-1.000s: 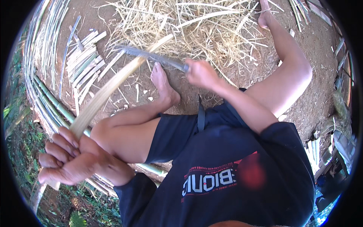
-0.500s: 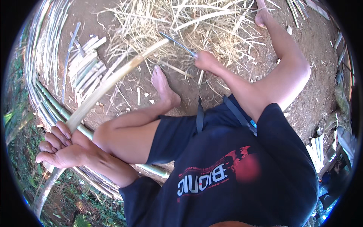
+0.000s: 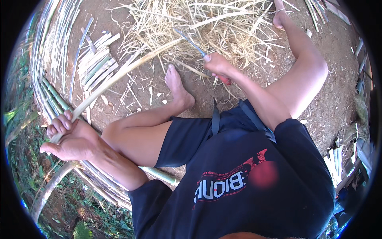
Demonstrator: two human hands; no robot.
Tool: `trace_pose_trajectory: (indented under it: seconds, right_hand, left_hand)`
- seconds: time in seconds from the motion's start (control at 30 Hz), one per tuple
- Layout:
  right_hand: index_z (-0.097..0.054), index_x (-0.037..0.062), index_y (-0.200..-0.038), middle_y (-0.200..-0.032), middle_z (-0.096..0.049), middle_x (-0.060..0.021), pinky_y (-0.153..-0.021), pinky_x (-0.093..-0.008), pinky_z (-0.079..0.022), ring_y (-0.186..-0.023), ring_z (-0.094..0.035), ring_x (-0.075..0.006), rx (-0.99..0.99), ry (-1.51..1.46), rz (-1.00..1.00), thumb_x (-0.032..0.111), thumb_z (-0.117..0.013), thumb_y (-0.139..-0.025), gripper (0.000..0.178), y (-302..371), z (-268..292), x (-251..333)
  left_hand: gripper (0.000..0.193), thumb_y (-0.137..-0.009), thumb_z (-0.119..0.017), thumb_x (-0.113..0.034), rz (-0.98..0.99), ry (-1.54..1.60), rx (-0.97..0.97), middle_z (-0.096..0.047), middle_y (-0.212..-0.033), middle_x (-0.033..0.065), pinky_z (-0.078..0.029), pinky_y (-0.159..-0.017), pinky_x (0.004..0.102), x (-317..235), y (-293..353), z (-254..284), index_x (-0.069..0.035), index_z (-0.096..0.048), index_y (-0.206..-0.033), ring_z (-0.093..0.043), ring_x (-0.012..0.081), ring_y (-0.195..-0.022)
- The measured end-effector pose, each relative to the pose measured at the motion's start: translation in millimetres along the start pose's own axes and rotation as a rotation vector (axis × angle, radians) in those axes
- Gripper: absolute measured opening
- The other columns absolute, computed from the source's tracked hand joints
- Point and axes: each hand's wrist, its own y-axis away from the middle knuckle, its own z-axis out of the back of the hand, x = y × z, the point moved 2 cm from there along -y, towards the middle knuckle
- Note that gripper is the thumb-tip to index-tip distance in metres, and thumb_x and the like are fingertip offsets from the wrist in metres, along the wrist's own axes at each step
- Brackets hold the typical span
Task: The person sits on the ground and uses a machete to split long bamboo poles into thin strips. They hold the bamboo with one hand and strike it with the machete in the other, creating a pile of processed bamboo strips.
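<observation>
A long, pale bamboo strip (image 3: 119,74) slants from the lower left up toward the middle. My left hand (image 3: 73,137) has its fingers curled round the near end, palm turned up and thumb pointing out. In my right hand (image 3: 219,65) is a knife (image 3: 193,45) with a narrow grey blade and a red handle end showing below the fist. The blade points up and left, meeting the far end of the strip; whether it cuts into it I cannot tell. My bare left foot rests on the dirt below the strip.
A heap of pale shavings (image 3: 238,30) lies ahead on the dirt. Short split bamboo pieces (image 3: 97,65) are stacked at the left, with long thin strips (image 3: 63,40) beyond. Green bamboo poles (image 3: 53,97) lie beside my left hand, and a branch (image 3: 47,191) below it.
My left hand has moved up and slightly right with the bamboo strip, which now looks narrower, as if turned. The knife remains near the strip's far end, and its red handle now shows.
</observation>
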Motion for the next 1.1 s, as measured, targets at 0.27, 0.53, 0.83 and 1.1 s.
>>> trace_pose_trajectory:
  seconds: [0.27,0.53,0.83,1.1]
  right_hand:
    - [-0.061,0.0009,-0.099,-0.061,-0.062,-0.0151,-0.055,-0.0400,-0.051,-0.051,-0.062,-0.0294,-0.015,0.128,0.680,0.012,-0.058,-0.080,0.023,96.6,-64.2,76.5]
    - [-0.063,0.0006,-0.094,-0.062,-0.062,-0.0187,-0.056,-0.0443,-0.051,-0.055,-0.063,-0.0332,-0.113,0.158,0.507,0.010,-0.053,-0.083,0.018,71.7,-35.6,61.7]
    - [-0.058,0.0021,-0.085,-0.061,-0.059,-0.0221,-0.055,-0.0479,-0.047,-0.058,-0.062,-0.0389,-0.153,0.163,0.469,0.012,-0.052,-0.082,0.012,61.3,-34.8,41.2]
    - [-0.060,0.0018,-0.092,-0.059,-0.061,-0.0187,-0.053,-0.0424,-0.051,-0.054,-0.064,-0.0325,-0.207,0.180,0.420,0.006,-0.052,-0.079,0.016,66.4,-29.6,36.9]
  left_hand:
    - [0.048,-0.100,-0.038,-0.051,-0.069,-0.127,-0.014,-0.026,-0.056,-0.0031,-0.027,-0.054,0.0257,-2.5,30.9,-19.1,-0.016,-0.032,-0.068,-0.025,0.0100,-0.050]
    - [0.050,-0.099,-0.038,-0.053,-0.150,-0.226,-0.042,-0.022,-0.054,-0.0037,-0.027,-0.052,0.0241,-5.3,46.5,-32.8,-0.017,-0.027,-0.066,-0.024,0.0090,-0.048]
    - [0.049,-0.099,-0.039,-0.053,-0.167,-0.246,-0.045,-0.022,-0.056,-0.0036,-0.026,-0.052,0.0251,-0.9,40.2,-41.3,-0.017,-0.028,-0.068,-0.025,0.0091,-0.050]
    - [0.050,-0.098,-0.039,-0.056,-0.147,-0.254,-0.013,-0.023,-0.058,-0.0037,-0.028,-0.054,0.0250,-2.6,45.1,-46.1,-0.016,-0.029,-0.069,-0.026,0.0097,-0.052]
